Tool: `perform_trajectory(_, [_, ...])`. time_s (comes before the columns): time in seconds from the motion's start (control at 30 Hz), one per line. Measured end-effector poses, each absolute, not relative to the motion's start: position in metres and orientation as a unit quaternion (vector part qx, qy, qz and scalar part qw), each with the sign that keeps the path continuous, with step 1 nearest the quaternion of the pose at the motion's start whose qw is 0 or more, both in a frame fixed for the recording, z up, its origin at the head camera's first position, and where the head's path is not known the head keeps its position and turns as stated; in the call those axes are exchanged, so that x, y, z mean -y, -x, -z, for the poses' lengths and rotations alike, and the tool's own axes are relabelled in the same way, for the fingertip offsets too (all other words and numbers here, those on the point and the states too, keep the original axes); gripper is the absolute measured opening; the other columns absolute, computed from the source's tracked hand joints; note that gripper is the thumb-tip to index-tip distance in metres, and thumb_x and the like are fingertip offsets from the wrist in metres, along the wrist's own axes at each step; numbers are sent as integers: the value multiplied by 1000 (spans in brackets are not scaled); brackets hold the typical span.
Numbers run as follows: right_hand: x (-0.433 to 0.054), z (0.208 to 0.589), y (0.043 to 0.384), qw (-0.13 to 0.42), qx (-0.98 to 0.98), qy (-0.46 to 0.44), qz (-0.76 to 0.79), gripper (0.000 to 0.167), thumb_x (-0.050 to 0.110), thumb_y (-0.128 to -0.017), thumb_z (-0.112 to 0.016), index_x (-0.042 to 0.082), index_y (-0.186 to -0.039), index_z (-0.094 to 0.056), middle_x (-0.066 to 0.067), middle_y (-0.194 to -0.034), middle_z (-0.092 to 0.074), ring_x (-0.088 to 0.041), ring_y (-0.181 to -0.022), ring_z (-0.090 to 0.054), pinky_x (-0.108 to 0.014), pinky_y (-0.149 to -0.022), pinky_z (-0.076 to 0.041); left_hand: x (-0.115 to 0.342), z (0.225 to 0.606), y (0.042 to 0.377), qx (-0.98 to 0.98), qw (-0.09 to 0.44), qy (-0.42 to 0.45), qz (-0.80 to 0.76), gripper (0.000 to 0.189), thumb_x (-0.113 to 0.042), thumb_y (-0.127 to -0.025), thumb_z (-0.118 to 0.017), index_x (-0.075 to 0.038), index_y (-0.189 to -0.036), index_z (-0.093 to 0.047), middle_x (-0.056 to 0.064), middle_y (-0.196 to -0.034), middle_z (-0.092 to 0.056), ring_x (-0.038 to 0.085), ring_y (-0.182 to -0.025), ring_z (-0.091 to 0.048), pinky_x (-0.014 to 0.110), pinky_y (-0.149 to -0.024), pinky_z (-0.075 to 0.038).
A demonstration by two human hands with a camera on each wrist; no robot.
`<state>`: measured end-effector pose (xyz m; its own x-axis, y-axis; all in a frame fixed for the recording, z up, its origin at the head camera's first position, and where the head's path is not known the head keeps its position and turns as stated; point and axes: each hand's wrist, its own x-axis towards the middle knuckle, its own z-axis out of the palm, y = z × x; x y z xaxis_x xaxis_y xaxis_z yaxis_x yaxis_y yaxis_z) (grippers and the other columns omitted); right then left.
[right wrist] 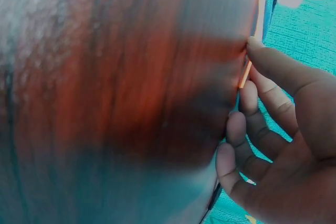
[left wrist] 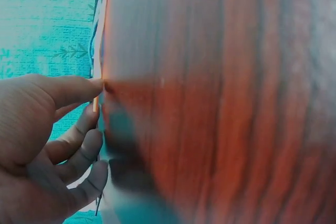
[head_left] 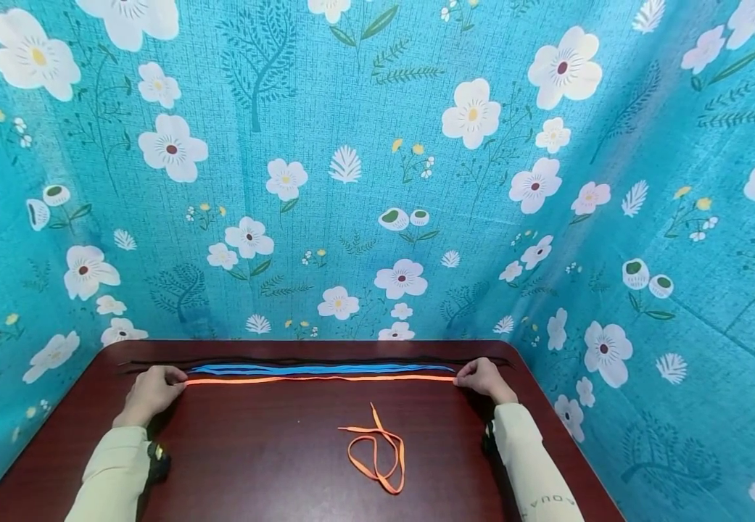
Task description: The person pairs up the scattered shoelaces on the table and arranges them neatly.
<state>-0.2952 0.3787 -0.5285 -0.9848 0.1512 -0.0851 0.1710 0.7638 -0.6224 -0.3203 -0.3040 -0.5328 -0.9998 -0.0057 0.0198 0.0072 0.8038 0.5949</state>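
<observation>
An orange shoelace (head_left: 312,378) lies stretched straight across the far part of the table. My left hand (head_left: 153,394) pinches its left end between thumb and fingers; in the left wrist view a short tip of the lace (left wrist: 96,103) sticks out below the thumb. At the other end, my right hand (head_left: 484,378) pinches the lace, and its tip (right wrist: 244,76) shows past the thumb in the right wrist view. Just behind run blue shoelaces (head_left: 325,369), then black shoelaces (head_left: 220,361) near the far edge. A second orange shoelace (head_left: 402,453) lies loosely looped nearer me.
The dark red-brown table (head_left: 246,449) has rounded far corners. Behind and beside it hangs a turquoise floral cloth (head_left: 344,246), close to the far edge. A dark wrist device (head_left: 158,462) sits under the left sleeve cuff.
</observation>
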Motion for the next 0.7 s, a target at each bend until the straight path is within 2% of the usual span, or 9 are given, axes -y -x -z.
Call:
perform_trajectory(0.2, [-378, 522, 292, 31, -937, -112, 329, 25, 13, -82, -85, -2, -98, -74, -14, -95, -70, -24, -83, -62, -37, -73, -54, 304, 529, 318, 954, 14, 32, 299, 31, -8, -88, -75, 9, -113, -68, 34, -114, -65, 46, -99, -61, 64, -84, -50])
perform_trajectory(0.37, [-366, 508, 284, 29, -946, -104, 307, 31, 14, -82, -84, -2, -105, -72, -15, -100, -71, -26, -87, -64, -46, -82, -55, 299, 518, 309, 966, 25, 49, 254, 36, -9, -88, -75, 12, -115, -66, 35, -115, -58, 46, -101, -56, 65, -84, -49])
perform_trajectory(0.47, [-351, 500, 276, 30, -950, -77, 302, 30, 13, -81, -85, -2, -103, -73, -12, -95, -71, -23, -83, -63, -45, -81, -55, 289, 503, 301, 971, 35, 67, 225, 35, -10, -87, -74, 11, -114, -66, 34, -113, -58, 44, -100, -56, 63, -82, -50])
perform_trajectory(0.57, [-332, 494, 266, 39, -949, -47, 310, 26, 11, -80, -86, -1, -99, -73, -8, -86, -70, -19, -76, -62, -40, -74, -55, 275, 487, 296, 969, 31, 96, 227, 33, -10, -89, -73, 11, -115, -67, 32, -113, -64, 44, -101, -61, 63, -83, -52])
perform_trajectory(0.7, [-304, 488, 255, 79, -943, -12, 323, 24, 11, -79, -87, 3, -97, -73, -3, -77, -66, -16, -70, -58, -34, -67, -51, 251, 473, 291, 950, 34, 157, 266, 28, -8, -90, -71, 9, -112, -69, 27, -107, -70, 35, -91, -68, 54, -77, -56])
